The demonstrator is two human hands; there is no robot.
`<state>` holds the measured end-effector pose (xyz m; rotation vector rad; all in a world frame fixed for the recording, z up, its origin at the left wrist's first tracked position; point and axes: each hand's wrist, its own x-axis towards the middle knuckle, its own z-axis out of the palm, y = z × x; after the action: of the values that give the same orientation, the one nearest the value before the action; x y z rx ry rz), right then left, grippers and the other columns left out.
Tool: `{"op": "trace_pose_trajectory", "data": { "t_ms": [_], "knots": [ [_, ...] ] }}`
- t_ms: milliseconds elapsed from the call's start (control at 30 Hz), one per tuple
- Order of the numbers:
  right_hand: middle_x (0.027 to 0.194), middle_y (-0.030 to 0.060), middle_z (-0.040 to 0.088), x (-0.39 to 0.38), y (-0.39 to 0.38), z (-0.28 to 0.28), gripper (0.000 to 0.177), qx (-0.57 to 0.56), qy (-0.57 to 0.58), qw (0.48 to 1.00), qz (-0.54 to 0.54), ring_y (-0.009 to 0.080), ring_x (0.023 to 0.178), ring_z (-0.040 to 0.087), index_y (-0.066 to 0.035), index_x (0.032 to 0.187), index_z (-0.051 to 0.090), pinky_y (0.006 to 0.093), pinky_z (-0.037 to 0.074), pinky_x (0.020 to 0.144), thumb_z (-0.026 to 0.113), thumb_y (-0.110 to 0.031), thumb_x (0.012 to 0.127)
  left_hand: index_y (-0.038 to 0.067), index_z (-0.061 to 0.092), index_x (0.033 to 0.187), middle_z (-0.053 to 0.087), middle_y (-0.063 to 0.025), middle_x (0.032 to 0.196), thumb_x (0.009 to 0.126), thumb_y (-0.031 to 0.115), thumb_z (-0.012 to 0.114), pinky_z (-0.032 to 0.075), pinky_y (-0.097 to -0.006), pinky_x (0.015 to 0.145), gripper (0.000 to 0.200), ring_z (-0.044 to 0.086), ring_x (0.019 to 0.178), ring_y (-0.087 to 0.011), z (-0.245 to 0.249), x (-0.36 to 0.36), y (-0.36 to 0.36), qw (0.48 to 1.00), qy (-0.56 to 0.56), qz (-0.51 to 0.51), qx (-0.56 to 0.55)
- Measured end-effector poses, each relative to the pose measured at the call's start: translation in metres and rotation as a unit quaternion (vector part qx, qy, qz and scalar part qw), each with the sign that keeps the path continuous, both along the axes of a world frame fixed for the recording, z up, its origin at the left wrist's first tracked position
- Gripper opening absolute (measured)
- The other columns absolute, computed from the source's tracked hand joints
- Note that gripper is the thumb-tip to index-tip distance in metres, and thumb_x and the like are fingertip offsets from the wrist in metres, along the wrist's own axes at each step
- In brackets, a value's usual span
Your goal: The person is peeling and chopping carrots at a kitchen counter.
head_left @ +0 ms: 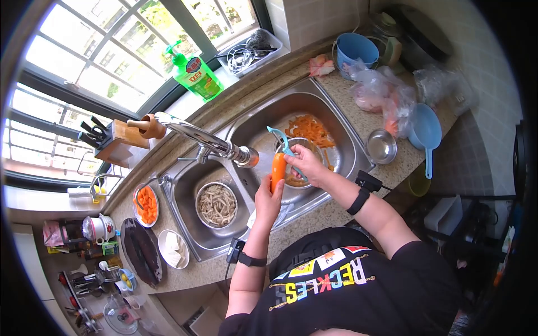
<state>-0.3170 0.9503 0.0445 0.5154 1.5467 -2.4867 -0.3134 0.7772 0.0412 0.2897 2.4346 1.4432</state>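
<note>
Over the right sink basin [348, 159], my left hand [268, 200] is closed around the lower part of an orange carrot [278, 167]. My right hand [305, 162] grips a light blue peeler [288, 149] and sits right beside the carrot; its fingers partly cover the handle. Both hands are above a metal bowl [320, 152], which they partly hide. Orange peelings [311, 130] lie in the basin past the bowl. The metal faucet [244, 155] reaches in just left of the carrot.
The left basin holds a bowl of pale strips [217, 205]. Nearby are cut orange chunks [147, 205], a bowl of white pieces [174, 249] and a dark cutting board [141, 252]. A knife block [120, 143] and green soap bottle [197, 75] line the window; a blue ladle [425, 129] lies right.
</note>
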Motion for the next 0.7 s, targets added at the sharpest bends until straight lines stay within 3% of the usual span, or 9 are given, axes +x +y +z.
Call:
{"op": "trace_pose_trajectory", "data": {
  "t_ms": [133, 167, 200, 233, 333, 400, 467, 633, 700],
  "knots": [
    [0.076, 0.0049, 0.059, 0.001, -0.001, -0.004, 0.019, 0.097, 0.029, 0.994, 0.044, 0.0124, 0.051, 0.054, -0.007, 0.1, 0.048, 0.0254, 0.043, 0.044, 0.057, -0.022, 0.091, 0.001, 0.053, 0.102, 0.052, 0.0005, 0.067, 0.088, 0.028, 0.062, 0.038, -0.0223, 0.045, 0.032, 0.048, 0.051, -0.0071, 0.007, -0.004, -0.001, 0.942, -0.281, 0.006, 0.181],
    [0.076, 0.0049, 0.059, 0.004, -0.001, -0.005, 0.019, 0.098, 0.028, 0.994, 0.046, 0.0124, 0.051, 0.054, -0.007, 0.1, 0.048, 0.0254, 0.043, 0.044, 0.057, -0.022, 0.091, 0.002, 0.052, 0.097, 0.048, 0.0011, 0.06, 0.087, 0.026, 0.062, 0.035, -0.0234, 0.039, 0.028, 0.045, 0.044, -0.0077, 0.012, 0.0, 0.004, 0.954, -0.254, 0.052, 0.148],
    [0.076, 0.0074, 0.06, 0.008, 0.0, -0.005, 0.019, 0.309, 0.15, 0.939, 0.015, 0.0189, 0.056, 0.058, -0.008, 0.1, 0.049, 0.0303, 0.045, 0.048, 0.057, -0.023, 0.091, 0.002, 0.052, 0.097, 0.048, 0.0011, 0.06, 0.087, 0.026, 0.062, 0.035, -0.0234, 0.039, 0.028, 0.045, 0.044, -0.0077, 0.01, -0.001, 0.003, 0.954, -0.254, 0.054, 0.149],
    [0.076, 0.01, 0.06, 0.011, 0.001, -0.005, 0.019, 0.5, 0.265, 0.824, -0.019, 0.0254, 0.061, 0.062, -0.009, 0.1, 0.049, 0.0352, 0.048, 0.051, 0.057, -0.023, 0.09, 0.002, 0.051, 0.096, 0.048, 0.0004, 0.06, 0.087, 0.026, 0.061, 0.035, -0.0239, 0.038, 0.028, 0.045, 0.044, -0.008, 0.007, -0.002, 0.002, 0.958, -0.244, 0.062, 0.136],
    [0.087, 0.0138, 0.061, 0.032, 0.001, 0.024, 0.019, 0.592, 0.237, 0.76, 0.127, 0.0349, 0.079, 0.061, -0.006, 0.094, 0.052, 0.0443, 0.048, 0.063, 0.059, -0.022, 0.086, 0.001, 0.05, 0.095, 0.051, -0.0033, 0.062, 0.086, 0.025, 0.06, 0.037, -0.027, 0.041, 0.027, 0.048, 0.046, -0.0115, 0.006, -0.003, -0.002, 0.968, -0.223, 0.058, 0.094],
    [0.086, 0.0151, 0.063, 0.021, 0.011, 0.018, 0.02, 0.613, 0.201, 0.755, 0.112, 0.0361, 0.079, 0.061, -0.006, 0.092, 0.053, 0.0473, 0.048, 0.064, 0.06, -0.024, 0.086, 0.001, 0.049, 0.095, 0.052, -0.0064, 0.064, 0.086, 0.024, 0.06, 0.04, -0.0297, 0.044, 0.027, 0.05, 0.049, -0.0147, -0.001, -0.001, -0.003, 0.974, -0.212, 0.042, 0.064],
    [0.082, 0.0161, 0.064, 0.005, 0.038, 0.001, 0.02, 0.674, -0.001, 0.727, 0.132, 0.0371, 0.074, 0.062, -0.007, 0.093, 0.051, 0.0482, 0.048, 0.065, 0.057, -0.026, 0.087, -0.001, 0.049, 0.096, 0.056, -0.0131, 0.07, 0.084, 0.025, 0.06, 0.043, -0.036, 0.055, 0.031, 0.055, 0.06, -0.0232, -0.017, 0.001, -0.008, 0.994, -0.099, 0.014, 0.034],
    [0.08, 0.0187, 0.063, 0.021, 0.021, 0.021, 0.021, 0.549, 0.1, 0.829, 0.044, 0.0399, 0.077, 0.061, -0.008, 0.093, 0.05, 0.0496, 0.046, 0.066, 0.054, -0.028, 0.089, -0.001, 0.049, 0.096, 0.057, -0.017, 0.074, 0.083, 0.026, 0.06, 0.043, -0.0388, 0.063, 0.032, 0.056, 0.068, -0.0277, -0.017, -0.003, -0.012, 0.994, -0.107, 0.015, 0.02],
    [0.08, 0.0184, 0.063, 0.024, 0.012, 0.022, 0.021, 0.556, 0.107, 0.822, 0.065, 0.0398, 0.078, 0.061, -0.007, 0.093, 0.05, 0.0495, 0.047, 0.066, 0.054, -0.028, 0.089, -0.001, 0.049, 0.097, 0.056, -0.0169, 0.074, 0.084, 0.024, 0.06, 0.043, -0.0381, 0.063, 0.031, 0.055, 0.066, -0.0271, -0.019, -0.004, -0.012, 0.997, -0.079, 0.015, 0.005]
  ]
}}
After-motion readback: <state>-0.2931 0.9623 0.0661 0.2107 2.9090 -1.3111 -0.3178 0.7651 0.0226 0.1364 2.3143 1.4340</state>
